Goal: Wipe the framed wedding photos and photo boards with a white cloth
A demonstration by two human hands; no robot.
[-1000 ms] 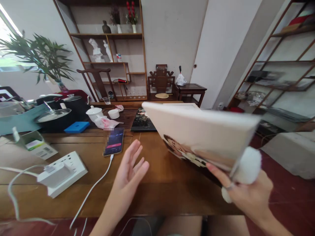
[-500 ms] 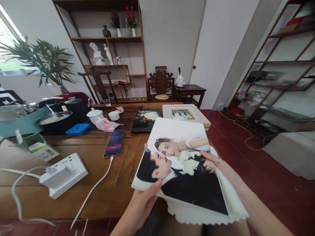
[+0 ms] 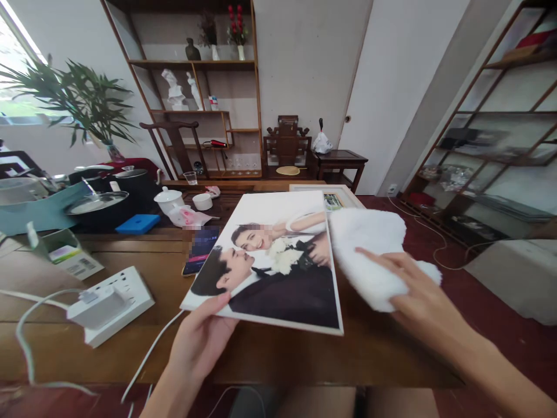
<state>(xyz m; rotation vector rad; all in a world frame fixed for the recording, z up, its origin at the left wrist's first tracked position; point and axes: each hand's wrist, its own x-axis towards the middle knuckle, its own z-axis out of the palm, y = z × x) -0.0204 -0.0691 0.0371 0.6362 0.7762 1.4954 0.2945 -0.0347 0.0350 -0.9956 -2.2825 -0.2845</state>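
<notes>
My left hand [image 3: 201, 339] grips the near left corner of a large wedding photo panel [image 3: 278, 273], held face up and tilted over the wooden table [image 3: 130, 261]. A couple in black and white fills the print. My right hand [image 3: 413, 290] holds a fluffy white cloth [image 3: 369, 249] just off the panel's right edge, fingers laid over the cloth.
A phone [image 3: 201, 247] with a white cable lies behind the panel. A white power strip [image 3: 108, 302] with a charger sits at left. Pots, a blue box, a white teapot [image 3: 167, 200] and a framed photo [image 3: 343, 197] stand farther back. Shelves line the walls.
The panel went from raised edge-on in my right hand to face up in my left hand. My right hand came off it and now holds the cloth at its right side.
</notes>
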